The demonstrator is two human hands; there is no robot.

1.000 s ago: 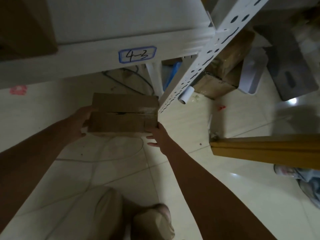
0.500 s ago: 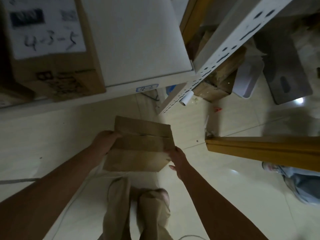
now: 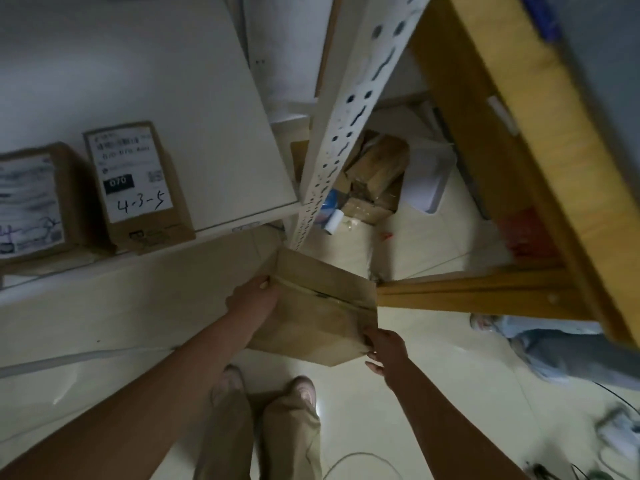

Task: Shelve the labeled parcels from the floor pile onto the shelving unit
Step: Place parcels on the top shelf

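A brown taped cardboard parcel [image 3: 318, 313] hangs in the air in front of me, tilted, below the white shelf board [image 3: 207, 133]. My left hand [image 3: 252, 297] holds its left side and my right hand [image 3: 386, 348] grips its lower right corner. Two labeled parcels stand on the shelf at the left: one marked 4-3-5 [image 3: 138, 188] and another [image 3: 31, 206] beside it. More brown parcels [image 3: 375, 174] lie piled on the floor behind the perforated white shelf post [image 3: 346, 126].
A wooden door frame [image 3: 485, 133] rises at the right, with a wooden bar [image 3: 467, 294] next to the parcel. A white bin [image 3: 429, 181] and a paper roll [image 3: 335, 221] are near the floor pile. Cables [image 3: 346, 459] run across the tiles by my feet.
I have stood up and lifted the parcel from near the floor toward shelf height; it moved right and tilted. The shelf with the 4-3-5 parcel has come into fuller view.
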